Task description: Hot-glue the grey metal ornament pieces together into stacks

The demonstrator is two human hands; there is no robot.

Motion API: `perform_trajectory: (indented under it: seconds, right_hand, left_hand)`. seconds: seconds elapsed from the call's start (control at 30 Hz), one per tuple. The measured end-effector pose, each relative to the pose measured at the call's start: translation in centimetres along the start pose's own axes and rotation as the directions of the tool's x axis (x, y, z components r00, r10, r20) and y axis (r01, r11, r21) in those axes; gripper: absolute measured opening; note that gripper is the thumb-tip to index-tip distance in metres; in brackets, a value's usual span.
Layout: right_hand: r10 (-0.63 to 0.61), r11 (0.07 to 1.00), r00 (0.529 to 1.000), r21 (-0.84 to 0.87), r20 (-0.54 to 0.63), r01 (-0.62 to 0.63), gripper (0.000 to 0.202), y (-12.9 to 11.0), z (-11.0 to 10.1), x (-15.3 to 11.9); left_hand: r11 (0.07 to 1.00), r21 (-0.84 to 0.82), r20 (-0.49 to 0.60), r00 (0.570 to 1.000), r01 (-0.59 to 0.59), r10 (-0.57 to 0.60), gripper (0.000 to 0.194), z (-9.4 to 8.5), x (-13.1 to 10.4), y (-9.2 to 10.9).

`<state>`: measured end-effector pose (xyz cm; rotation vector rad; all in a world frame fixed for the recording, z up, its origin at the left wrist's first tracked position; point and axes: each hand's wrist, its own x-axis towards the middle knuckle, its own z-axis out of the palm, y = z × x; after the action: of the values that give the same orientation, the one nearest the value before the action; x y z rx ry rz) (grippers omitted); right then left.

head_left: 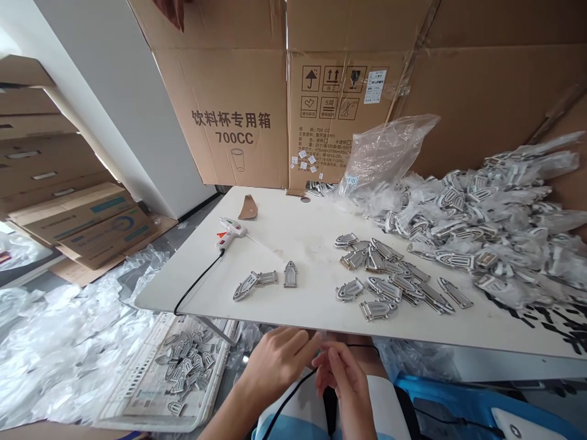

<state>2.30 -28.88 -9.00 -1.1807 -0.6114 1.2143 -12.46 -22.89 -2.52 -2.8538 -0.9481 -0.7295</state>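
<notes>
Small parts (376,263): metallic grey, satin sheen, ribbed relief. Table (307,232): white, smooth, low gloss. Boxes (233,85): brown corrugated cardboard, matt, creased, with glossy clear tape along seams. Bags (481,208): thin transparent plastic, wrinkled, glossy. Glue gun (229,232): white plastic body. Crate (169,379): white plastic, perforated wall.
</notes>
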Motion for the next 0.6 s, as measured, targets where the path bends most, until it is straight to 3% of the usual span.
perform_trajectory:
  seconds: [0.1, 0.17, 0.3, 0.33, 0.43, 0.5, 0.53, 0.6]
  right_hand:
    - [0.008, 1.0, 0.999, 0.008, 0.032, -0.009, 0.048, -0.4, 0.4, -0.1]
    - [0.018, 1.0, 0.999, 0.017, 0.036, -0.018, 0.047, -0.5, 0.5, -0.2]
    - [0.028, 0.999, 0.999, 0.042, 0.021, -0.029, 0.048, -0.7, 0.1, -0.4]
    - [0.023, 0.999, 1.0, 0.037, 0.017, -0.023, 0.048, -0.7, 0.0, -0.5]
    - [0.007, 1.0, 1.0, 0.005, 0.023, -0.007, 0.049, -0.6, -0.5, -0.6]
    - [0.016, 1.0, 0.999, -0.003, 0.04, -0.015, 0.049, -0.5, -0.8, -0.8]
    - [0.024, 1.0, 0.999, -0.002, 0.048, -0.024, 0.049, -0.4, -1.0, -0.8]
    - [0.037, 0.999, 0.998, 0.002, 0.059, -0.037, 0.048, -0.3, -1.1, -0.9]
  left_hand:
    - [1.0, -0.031, -0.021, 1.0, -0.001, 0.001, 0.026, 0.2, -0.8, 1.2]
    - [0.99, -0.121, 0.05, 0.997, 0.073, -0.067, 0.03, -0.2, -1.1, 1.4]
    - [0.905, -0.339, 0.16, 0.964, 0.256, -0.212, 0.024, -2.2, -1.2, -0.9]
    - [0.875, -0.343, 0.129, 0.94, 0.342, -0.317, 0.027, -2.8, -1.2, -2.0]
    - [0.747, -0.097, -0.003, 0.751, 0.657, -0.661, 0.038, -4.4, -1.1, -5.9]
    - [0.635, 0.1, -0.069, 0.642, 0.766, -0.763, 0.046, -4.9, -1.1, -8.1]
    - [0.6, 0.146, -0.066, 0.613, 0.787, -0.787, 0.048, -5.0, -1.2, -9.0]
    - [0.586, 0.144, -0.025, 0.594, 0.798, -0.804, 0.046, -5.0, -1.4, -10.1]
